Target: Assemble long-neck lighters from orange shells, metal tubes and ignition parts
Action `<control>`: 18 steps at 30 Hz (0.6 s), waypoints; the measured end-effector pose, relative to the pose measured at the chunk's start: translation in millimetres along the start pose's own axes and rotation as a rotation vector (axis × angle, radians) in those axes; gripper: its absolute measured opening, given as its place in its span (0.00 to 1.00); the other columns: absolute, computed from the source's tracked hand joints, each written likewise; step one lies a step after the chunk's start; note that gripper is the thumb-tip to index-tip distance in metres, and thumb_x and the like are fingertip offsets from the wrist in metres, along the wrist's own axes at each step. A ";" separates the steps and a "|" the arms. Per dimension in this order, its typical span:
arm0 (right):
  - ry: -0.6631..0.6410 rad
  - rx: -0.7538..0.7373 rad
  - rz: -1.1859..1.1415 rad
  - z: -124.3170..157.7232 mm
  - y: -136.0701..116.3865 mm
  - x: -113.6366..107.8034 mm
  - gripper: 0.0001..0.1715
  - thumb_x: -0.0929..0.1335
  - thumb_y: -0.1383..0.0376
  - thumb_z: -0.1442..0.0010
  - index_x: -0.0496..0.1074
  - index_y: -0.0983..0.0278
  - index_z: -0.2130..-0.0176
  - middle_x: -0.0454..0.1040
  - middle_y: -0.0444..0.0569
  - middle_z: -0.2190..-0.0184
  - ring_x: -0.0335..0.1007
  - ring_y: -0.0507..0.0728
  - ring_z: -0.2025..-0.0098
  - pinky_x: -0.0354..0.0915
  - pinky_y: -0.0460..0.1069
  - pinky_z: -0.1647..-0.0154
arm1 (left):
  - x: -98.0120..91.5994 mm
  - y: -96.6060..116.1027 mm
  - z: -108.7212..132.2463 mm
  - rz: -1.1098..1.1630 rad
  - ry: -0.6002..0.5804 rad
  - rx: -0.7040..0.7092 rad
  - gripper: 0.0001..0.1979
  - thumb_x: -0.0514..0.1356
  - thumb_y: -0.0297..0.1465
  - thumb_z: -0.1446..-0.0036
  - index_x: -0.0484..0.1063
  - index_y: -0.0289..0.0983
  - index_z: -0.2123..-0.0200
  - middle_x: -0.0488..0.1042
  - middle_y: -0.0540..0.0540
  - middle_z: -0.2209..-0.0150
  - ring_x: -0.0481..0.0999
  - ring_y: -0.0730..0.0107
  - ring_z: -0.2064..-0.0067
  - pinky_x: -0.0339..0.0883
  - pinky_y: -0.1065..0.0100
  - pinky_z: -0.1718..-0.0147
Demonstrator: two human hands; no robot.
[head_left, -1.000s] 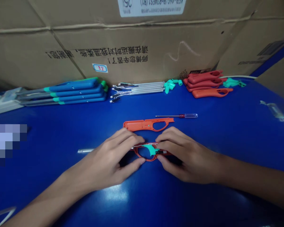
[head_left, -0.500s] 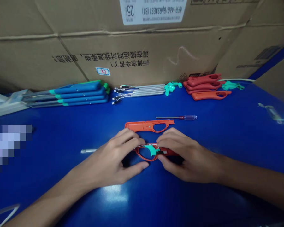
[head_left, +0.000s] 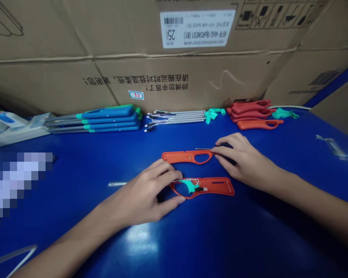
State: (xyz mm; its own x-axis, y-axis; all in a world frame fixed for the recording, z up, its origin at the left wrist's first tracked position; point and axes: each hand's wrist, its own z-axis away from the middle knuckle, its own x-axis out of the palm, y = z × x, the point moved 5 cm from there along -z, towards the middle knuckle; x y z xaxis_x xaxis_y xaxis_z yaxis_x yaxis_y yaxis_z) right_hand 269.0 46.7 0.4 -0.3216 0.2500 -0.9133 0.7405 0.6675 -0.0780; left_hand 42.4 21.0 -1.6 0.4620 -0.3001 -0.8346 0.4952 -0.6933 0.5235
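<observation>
Carefully, the left hand (head_left: 139, 197) is half-closed, steadying the wired orange shell (head_left: 220, 186), while the right hand (head_left: 243, 158) is lightly touching the second shell (head_left: 176, 156).

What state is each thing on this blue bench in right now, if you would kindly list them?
left hand: holding the orange shell around its ring opening
right hand: fingertips at the end of the orange cover
orange shell: lying open, green piece and white wires inside
orange cover: lying flat, apart from the shell
screwdriver: mostly hidden under the right hand
metal tube: lying flat, partly hidden by the left hand
</observation>
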 end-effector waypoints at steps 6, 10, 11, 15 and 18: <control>-0.010 -0.072 0.024 0.4 -3.2 -2.8 0.12 0.64 0.72 0.35 0.77 0.70 0.58 0.74 0.60 0.58 0.68 0.65 0.54 0.69 0.60 0.55 | -1.5 -1.5 -0.7 -0.024 0.021 -0.002 0.14 0.62 0.35 0.39 0.73 0.36 0.52 0.73 0.41 0.56 0.71 0.60 0.54 0.70 0.56 0.52; -0.015 -0.098 0.028 -0.2 -3.0 -3.6 0.13 0.62 0.74 0.36 0.76 0.69 0.59 0.76 0.58 0.60 0.70 0.64 0.57 0.69 0.60 0.57 | -3.4 -1.8 -0.5 -0.080 0.008 0.008 0.13 0.61 0.35 0.38 0.73 0.37 0.52 0.73 0.42 0.56 0.72 0.59 0.54 0.70 0.56 0.52; -0.003 -0.088 0.023 -0.6 -2.4 -4.6 0.13 0.62 0.73 0.35 0.76 0.68 0.59 0.77 0.58 0.60 0.71 0.64 0.57 0.69 0.60 0.57 | -4.0 -1.4 -0.4 -0.091 0.007 0.014 0.13 0.61 0.35 0.38 0.73 0.37 0.52 0.73 0.41 0.57 0.72 0.59 0.54 0.70 0.55 0.52; 0.124 0.009 -0.046 -2.3 0.7 -13.8 0.12 0.62 0.69 0.33 0.74 0.63 0.57 0.79 0.54 0.60 0.75 0.62 0.58 0.71 0.58 0.56 | -6.2 0.7 0.6 -0.142 0.014 0.047 0.13 0.61 0.34 0.38 0.73 0.35 0.52 0.74 0.41 0.58 0.72 0.59 0.55 0.69 0.55 0.52; 0.277 0.060 -0.087 -2.1 1.0 -23.9 0.10 0.63 0.69 0.33 0.73 0.59 0.57 0.80 0.49 0.61 0.77 0.59 0.61 0.72 0.54 0.57 | -7.9 0.8 1.1 -0.195 0.006 0.076 0.13 0.61 0.35 0.37 0.74 0.36 0.52 0.74 0.41 0.57 0.74 0.59 0.55 0.69 0.55 0.51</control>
State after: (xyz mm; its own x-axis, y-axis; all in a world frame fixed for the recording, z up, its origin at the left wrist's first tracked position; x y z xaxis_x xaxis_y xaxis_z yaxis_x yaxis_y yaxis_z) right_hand 276.2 42.9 23.1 -0.5285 0.3810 -0.7587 0.7338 0.6545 -0.1824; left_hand 38.4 22.0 5.2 0.3672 -0.1511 -0.9178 0.5189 -0.7856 0.3370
